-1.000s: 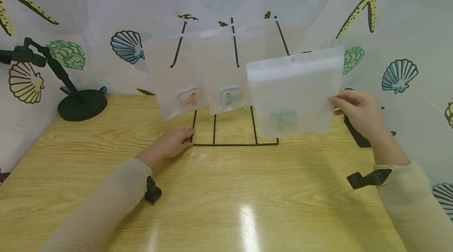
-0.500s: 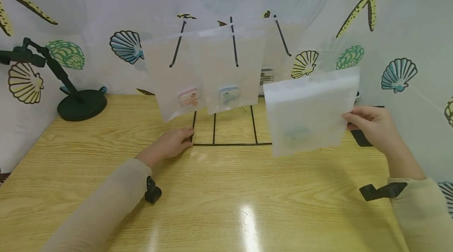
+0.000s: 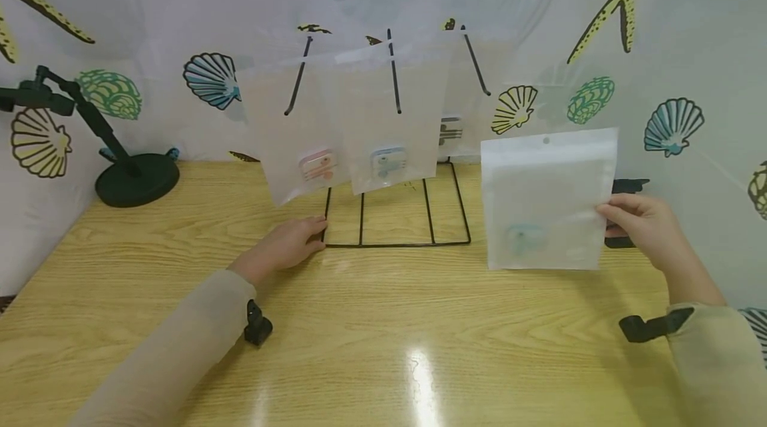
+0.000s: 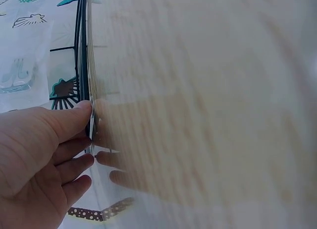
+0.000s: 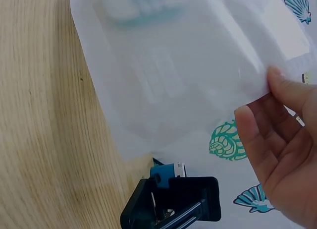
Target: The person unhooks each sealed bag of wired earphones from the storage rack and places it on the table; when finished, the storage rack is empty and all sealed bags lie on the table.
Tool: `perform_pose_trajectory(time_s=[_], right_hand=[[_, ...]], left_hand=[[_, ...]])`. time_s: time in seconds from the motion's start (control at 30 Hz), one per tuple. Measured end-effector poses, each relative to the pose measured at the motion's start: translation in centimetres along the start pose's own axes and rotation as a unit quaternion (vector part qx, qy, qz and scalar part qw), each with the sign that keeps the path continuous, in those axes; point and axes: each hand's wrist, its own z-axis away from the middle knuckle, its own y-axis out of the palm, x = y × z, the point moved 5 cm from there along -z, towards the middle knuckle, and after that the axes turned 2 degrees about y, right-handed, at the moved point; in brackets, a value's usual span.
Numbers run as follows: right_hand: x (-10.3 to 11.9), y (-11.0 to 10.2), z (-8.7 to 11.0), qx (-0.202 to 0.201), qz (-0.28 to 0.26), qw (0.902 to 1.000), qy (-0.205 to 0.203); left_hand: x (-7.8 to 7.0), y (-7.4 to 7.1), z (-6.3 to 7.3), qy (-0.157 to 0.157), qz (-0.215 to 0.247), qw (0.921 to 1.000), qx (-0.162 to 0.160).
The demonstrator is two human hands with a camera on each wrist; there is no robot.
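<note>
My right hand (image 3: 641, 227) pinches the right edge of a white translucent zip bag (image 3: 548, 180). A small blue-green item (image 3: 527, 237) shows blurred through its lower part. The bag hangs upright, right of a black wire rack (image 3: 395, 246). At that rack's left base bar, my left hand (image 3: 278, 247) grips the wire between thumb and fingers, as the left wrist view shows. Two similar bags overlap the rack's prongs: the left bag (image 3: 293, 134) has a pinkish item inside, the middle bag (image 3: 371, 107) a blue one. The right prong (image 3: 476, 64) bears no bag.
A black stand (image 3: 138, 180) with a jointed arm is at the back left. Behind my right hand stands a black open container (image 5: 208, 194) with a blue item in it. A shell-patterned cloth (image 3: 599, 34) hangs behind the wooden table (image 3: 371, 334).
My right hand has carried the bag right and down, away from the rack, uncovering the base's right corner. The bag now hangs straighter. My left hand has stayed at the rack.
</note>
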Motion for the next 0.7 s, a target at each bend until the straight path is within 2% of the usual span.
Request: perform_pose_trajectory(time_s=[0.23, 0.33, 0.47, 0.6, 0.7], right_hand=[[-2.2, -0.5, -1.8, -0.005, 0.055, 0.9956, 0.075], [-5.6, -1.0, -3.8, -0.021, 0.048, 0.9936, 0.100], [-11.4, -1.7, -7.3, -0.038, 0.047, 0.9908, 0.121], [-15.9, -1.7, -10.3, -0.050, 0.109, 0.9871, 0.106], [-17.7, -1.5, -11.8, -0.053, 0.144, 0.9839, 0.091]], left_hand=[[0.2, 0.1, 0.0, -0.001, -0.002, 1.0000, -0.002], [0.1, 0.0, 0.0, -0.004, -0.001, 1.0000, 0.001], [-0.1, -0.1, 0.1, -0.007, 0.000, 1.0000, 0.005], [-0.1, -0.1, 0.1, -0.008, -0.002, 1.0000, 0.006], [-0.1, 0.0, 0.0, -0.006, -0.002, 1.0000, 0.005]])
